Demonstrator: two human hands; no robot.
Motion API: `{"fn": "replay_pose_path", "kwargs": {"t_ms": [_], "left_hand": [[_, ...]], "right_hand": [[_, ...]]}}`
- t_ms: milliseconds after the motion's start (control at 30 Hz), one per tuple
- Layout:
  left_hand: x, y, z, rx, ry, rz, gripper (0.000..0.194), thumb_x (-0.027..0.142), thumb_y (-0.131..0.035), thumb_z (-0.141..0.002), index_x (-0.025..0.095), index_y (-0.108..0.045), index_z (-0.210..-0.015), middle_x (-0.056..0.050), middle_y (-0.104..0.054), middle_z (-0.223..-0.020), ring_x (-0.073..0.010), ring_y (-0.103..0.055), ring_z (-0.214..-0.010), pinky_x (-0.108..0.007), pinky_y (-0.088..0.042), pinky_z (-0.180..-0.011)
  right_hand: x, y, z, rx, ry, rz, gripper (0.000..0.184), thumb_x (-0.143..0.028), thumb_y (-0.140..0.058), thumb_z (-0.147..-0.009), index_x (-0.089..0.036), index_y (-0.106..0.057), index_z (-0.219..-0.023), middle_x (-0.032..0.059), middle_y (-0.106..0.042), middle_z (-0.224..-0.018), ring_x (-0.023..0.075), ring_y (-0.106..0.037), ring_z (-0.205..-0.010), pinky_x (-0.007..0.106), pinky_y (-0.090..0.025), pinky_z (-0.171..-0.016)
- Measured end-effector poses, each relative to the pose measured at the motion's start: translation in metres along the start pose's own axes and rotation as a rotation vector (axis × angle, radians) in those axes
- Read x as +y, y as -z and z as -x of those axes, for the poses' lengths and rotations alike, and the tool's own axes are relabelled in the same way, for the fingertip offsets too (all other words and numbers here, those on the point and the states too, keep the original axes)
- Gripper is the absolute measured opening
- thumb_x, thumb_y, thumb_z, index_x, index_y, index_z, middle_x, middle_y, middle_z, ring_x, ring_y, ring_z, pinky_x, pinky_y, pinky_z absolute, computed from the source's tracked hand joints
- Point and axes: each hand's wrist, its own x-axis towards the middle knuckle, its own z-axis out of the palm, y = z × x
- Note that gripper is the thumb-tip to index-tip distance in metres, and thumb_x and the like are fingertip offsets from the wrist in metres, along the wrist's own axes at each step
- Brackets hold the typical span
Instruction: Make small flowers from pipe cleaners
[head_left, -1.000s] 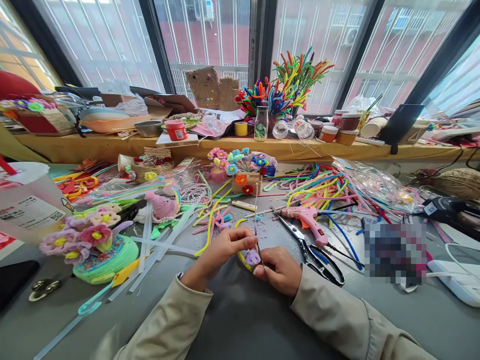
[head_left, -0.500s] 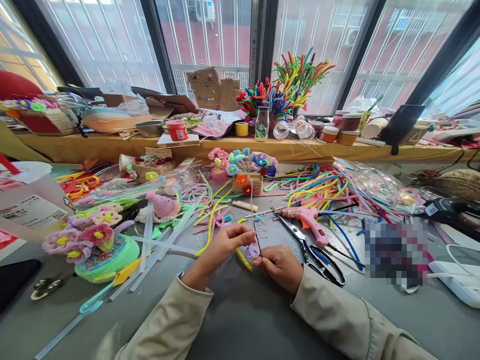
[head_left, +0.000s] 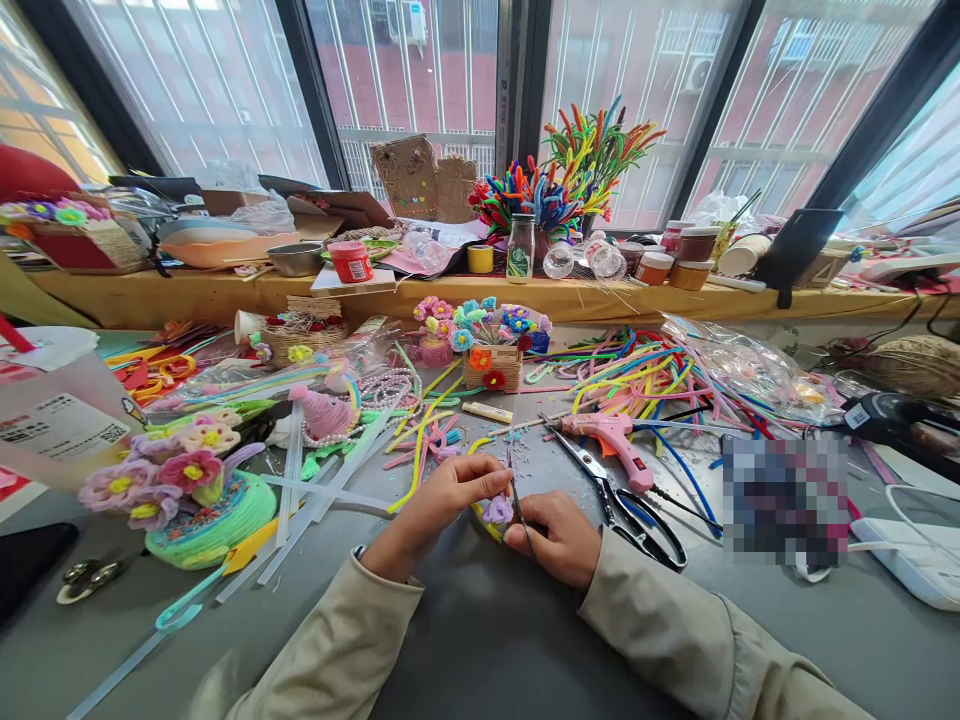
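Observation:
My left hand [head_left: 461, 495] is closed, thumb and forefinger pinched together above a small purple fuzzy flower [head_left: 497, 510], which appears to be in its grip. A yellow fuzzy stem [head_left: 484, 524] shows just below the flower, partly hidden by my fingers. In my closed right hand [head_left: 559, 535] is a thin dark pointed tool [head_left: 519, 500]. Its tip slants up past the flower to the left fingertips; its exact kind is unclear. Tiny pale bits of fluff [head_left: 517, 440] lie on the table beyond.
Black-handled scissors [head_left: 611, 495] and a pink glue gun [head_left: 615, 440] lie right of my hands. Behind them is a heap of coloured pipe cleaners [head_left: 637, 375]. Clear glue sticks [head_left: 352, 465] and a green base with fuzzy flowers [head_left: 217, 525] are at left; a drink cup [head_left: 60, 410] stands beyond.
The dark tool has tilted slightly between the frames, and the purple flower has shifted a little to the left. Both hands stay close together in nearly the same place.

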Motion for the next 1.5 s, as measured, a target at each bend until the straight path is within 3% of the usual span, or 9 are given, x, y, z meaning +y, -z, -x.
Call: {"fn": "replay_pose_path", "kwargs": {"t_ms": [233, 433, 867, 1067, 1233, 1500], "left_hand": [[-0.0003, -0.0001, -0.0005, 0.07, 0.029, 0.024, 0.019, 0.03, -0.054, -0.068, 0.013, -0.055, -0.058, 0.002, -0.048, -0.059, -0.0082, -0.041, -0.059, -0.02, -0.031, -0.06], [0.0001, 0.0, -0.0001, 0.056, 0.031, 0.076, 0.019, 0.03, -0.054, -0.068, 0.013, -0.055, -0.059, 0.002, -0.049, -0.059, -0.0084, -0.041, -0.06, -0.02, -0.032, -0.06], [0.0028, -0.0017, 0.0005, 0.058, 0.013, -0.02, 0.021, 0.03, -0.057, -0.065, 0.013, -0.052, -0.054, 0.003, -0.045, -0.057, -0.0083, -0.038, -0.058, -0.02, -0.03, -0.057], [0.0028, -0.0022, 0.0004, 0.063, 0.039, 0.009, 0.022, 0.029, -0.057, -0.065, 0.013, -0.048, -0.053, 0.004, -0.045, -0.055, -0.0075, -0.039, -0.056, -0.02, -0.03, -0.056], [0.002, -0.0022, 0.0008, 0.082, 0.034, 0.039, 0.021, 0.028, -0.057, -0.065, 0.013, -0.049, -0.053, 0.005, -0.045, -0.053, -0.0067, -0.039, -0.054, -0.02, -0.03, -0.056], [0.0024, -0.0012, 0.0009, 0.08, 0.028, 0.034, 0.017, 0.028, -0.054, -0.067, 0.013, -0.052, -0.058, 0.002, -0.047, -0.059, -0.0088, -0.041, -0.059, -0.021, -0.032, -0.058]], "right_hand": [[-0.0028, 0.0012, -0.0021, 0.065, -0.032, 0.014, 0.054, -0.057, -0.027, -0.075, -0.015, -0.036, -0.042, -0.0032, -0.034, -0.041, 0.006, -0.031, -0.041, 0.019, -0.025, -0.044], [-0.0019, 0.001, -0.003, 0.104, -0.012, -0.005, 0.054, -0.053, -0.027, -0.077, -0.015, -0.037, -0.04, -0.0025, -0.038, -0.039, 0.0058, -0.034, -0.04, 0.018, -0.027, -0.044], [-0.0012, 0.0018, 0.0003, 0.003, 0.002, 0.015, 0.053, -0.058, -0.022, -0.075, -0.015, -0.037, -0.048, -0.0046, -0.03, -0.045, 0.0056, -0.025, -0.043, 0.02, -0.019, -0.042], [-0.0007, 0.0002, -0.0014, 0.049, -0.008, 0.048, 0.043, -0.044, -0.036, -0.076, -0.014, -0.037, -0.045, -0.0052, -0.028, -0.044, 0.005, -0.025, -0.042, 0.02, -0.019, -0.043], [0.0013, -0.0006, -0.0022, 0.082, -0.004, 0.059, 0.041, -0.034, -0.035, -0.078, -0.014, -0.041, -0.044, -0.004, -0.034, -0.043, 0.0056, -0.031, -0.042, 0.019, -0.024, -0.044], [0.0003, 0.0003, -0.0029, 0.1, -0.014, -0.022, 0.052, -0.047, -0.029, -0.079, -0.014, -0.043, -0.041, -0.0013, -0.044, -0.041, 0.0067, -0.038, -0.042, 0.019, -0.029, -0.046]]}}
